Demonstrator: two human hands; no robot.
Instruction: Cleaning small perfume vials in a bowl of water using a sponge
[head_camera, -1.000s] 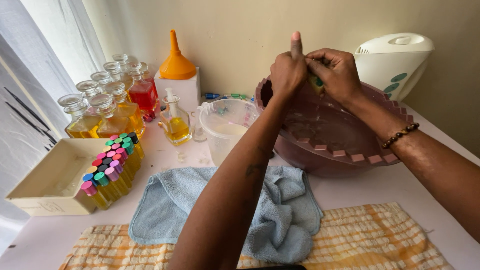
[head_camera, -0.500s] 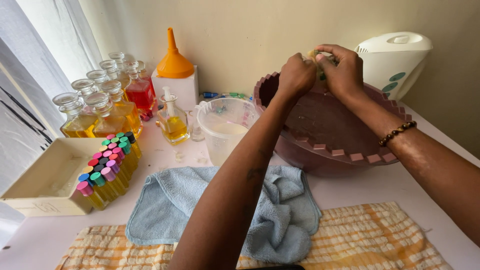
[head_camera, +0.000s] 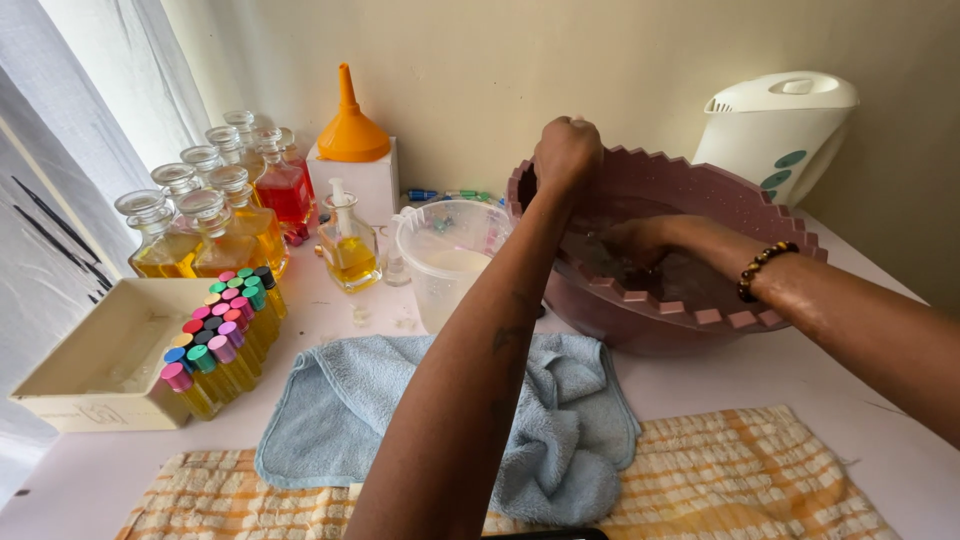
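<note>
Your right hand (head_camera: 640, 243) sits submerged in the basin (head_camera: 700, 318), grip indiscernible; your left hand (head_camera: 566, 152), fisted, hovers above. Washing appears unfinished.

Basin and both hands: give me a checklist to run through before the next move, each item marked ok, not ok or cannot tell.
1. Basin sits flat on the table, away from the edge: ok.
2. Right hand is down inside the basin, in the water: ok.
3. What the right hand holds under the water: cannot tell.
4. Left hand is closed in a fist above the basin's far rim; what it holds: cannot tell.
5. Blue towel lies in front of the basin, within reach: ok.
6. Plastic jug stands upright beside the basin, close under the left forearm: ok, but tight.
</note>
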